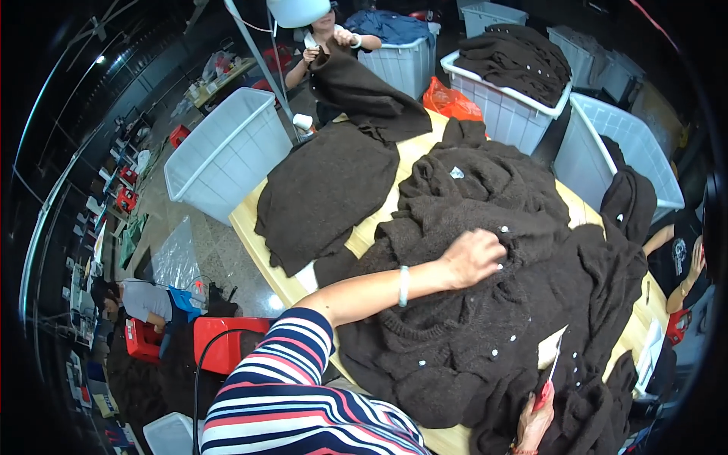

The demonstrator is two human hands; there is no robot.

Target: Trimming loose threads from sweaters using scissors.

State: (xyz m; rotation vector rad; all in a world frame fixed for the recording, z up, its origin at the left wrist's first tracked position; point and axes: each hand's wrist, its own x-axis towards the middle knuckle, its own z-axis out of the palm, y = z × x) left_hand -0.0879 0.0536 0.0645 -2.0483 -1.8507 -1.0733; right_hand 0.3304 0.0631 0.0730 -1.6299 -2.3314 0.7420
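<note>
A heap of dark brown knitted cardigans (485, 334) with small white buttons covers the wooden table (246, 220). My left hand (474, 258), on an arm in a striped sleeve with a pale wristband, is closed on a fold of the top cardigan near the heap's middle. My right hand (533, 426) shows only partly at the lower edge. It holds small red-handled snips (544, 390) pointing up over the heap's near side, next to a white tag (551, 347). One brown garment (326, 193) lies spread flat on the table's left part.
Across the table a person (327, 34) holds up another brown garment (364, 91). White plastic bins (224, 152) stand around; one (516, 64) is piled with dark knitwear. An orange bag (449, 101) lies beside it. Another person's arms (686, 280) show at right, and someone crouches on the floor (140, 299) at left.
</note>
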